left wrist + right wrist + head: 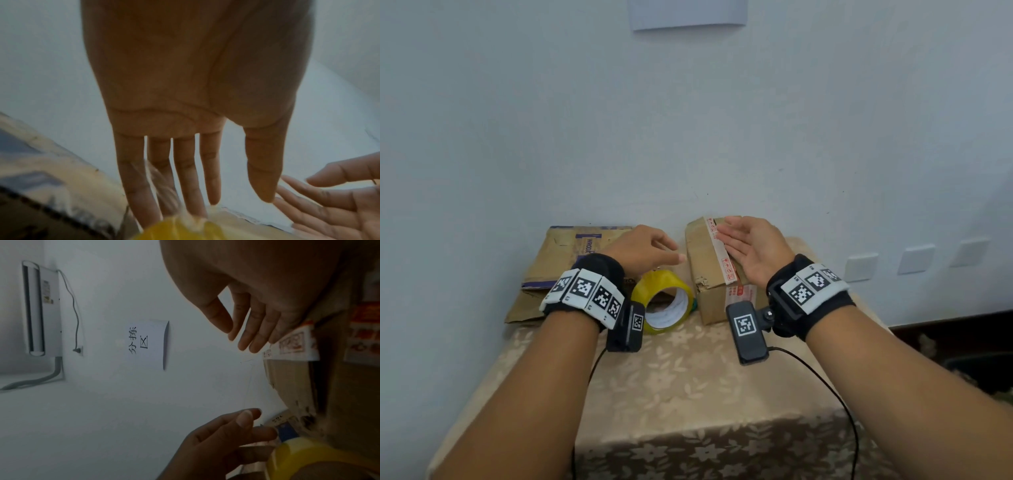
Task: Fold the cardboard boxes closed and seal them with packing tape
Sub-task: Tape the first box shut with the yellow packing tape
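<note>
A small brown cardboard box (pixel 705 260) with red-printed white tape along its top stands at the back right of the table. My right hand (pixel 739 240) is flat and open, palm turned left, its edge resting on the box top (pixel 292 386). A yellow roll of packing tape (pixel 664 301) stands on edge just left of the box. My left hand (pixel 654 246) hovers over the roll, fingers (pixel 185 170) straight and holding nothing. A faint clear streak shows by those fingers; I cannot tell what it is. A larger, flattened box (pixel 565 260) lies at the back left.
The table (pixel 671 377) has a beige floral cloth and stands against a pale wall (pixel 688 137). Its front half is bare. Camera cables hang from both wrists over the front edge. A paper sign (pixel 148 344) hangs on the wall above.
</note>
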